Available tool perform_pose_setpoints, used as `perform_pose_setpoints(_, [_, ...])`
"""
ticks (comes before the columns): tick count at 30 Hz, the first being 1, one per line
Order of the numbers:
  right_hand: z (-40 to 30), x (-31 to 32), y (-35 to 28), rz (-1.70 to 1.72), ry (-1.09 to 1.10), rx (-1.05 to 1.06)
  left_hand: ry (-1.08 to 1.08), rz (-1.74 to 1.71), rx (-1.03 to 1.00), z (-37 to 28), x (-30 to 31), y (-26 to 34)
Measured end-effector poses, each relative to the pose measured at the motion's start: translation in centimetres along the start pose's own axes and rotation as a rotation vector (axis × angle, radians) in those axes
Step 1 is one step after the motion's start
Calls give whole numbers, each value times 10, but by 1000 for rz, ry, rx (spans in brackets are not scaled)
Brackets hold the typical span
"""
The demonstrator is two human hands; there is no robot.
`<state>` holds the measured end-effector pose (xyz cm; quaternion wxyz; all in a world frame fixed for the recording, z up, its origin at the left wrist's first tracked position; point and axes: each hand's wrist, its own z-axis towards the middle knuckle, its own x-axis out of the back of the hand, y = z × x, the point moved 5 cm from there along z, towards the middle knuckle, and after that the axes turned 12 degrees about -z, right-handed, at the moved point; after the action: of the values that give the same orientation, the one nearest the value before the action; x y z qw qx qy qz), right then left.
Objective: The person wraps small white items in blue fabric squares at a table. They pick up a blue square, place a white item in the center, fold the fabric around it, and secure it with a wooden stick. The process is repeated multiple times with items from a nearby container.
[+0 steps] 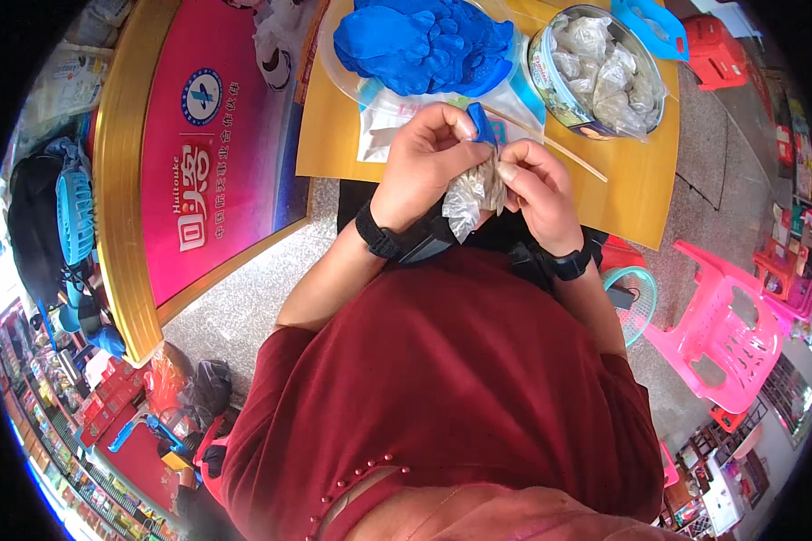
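Observation:
My left hand [427, 161] pinches a small blue cloth piece [480, 124] between thumb and fingers, at the near edge of the wooden table [633, 206]. Directly below the cloth hangs a crumpled clear plastic bag [465, 203] with greyish-brown contents. Thumb and fingertips of my right hand [543, 189] grip the upper part of that bag, close beside the cloth. Whether the bag's top is inside the cloth is hidden by my fingers. Beyond my hands, a clear plastic basin [331, 64] holds a heap of blue cloth pieces [423, 44].
A round tin [548, 95] full of small filled plastic bags [609, 71] stands at the back right. A thin wooden stick [572, 159] lies before it. A pink plastic chair [731, 331] and a mesh basket [643, 304] are at right. A gold-edged counter [125, 169] borders the left.

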<state>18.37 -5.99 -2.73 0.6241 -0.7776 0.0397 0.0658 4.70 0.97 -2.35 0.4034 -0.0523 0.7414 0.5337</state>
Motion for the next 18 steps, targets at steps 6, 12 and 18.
perform_pose_setpoints(6, [0,-2,-9,-15,132,-3,37,-43,-55,-4,-9,4])
perform_pose_setpoints(12, [-3,2,-3,-80,37,59,-2,7,-38,-13,-21,5])
perform_pose_setpoints(18, [-15,2,-8,82,48,28,-41,57,-25,-23,-35,11])
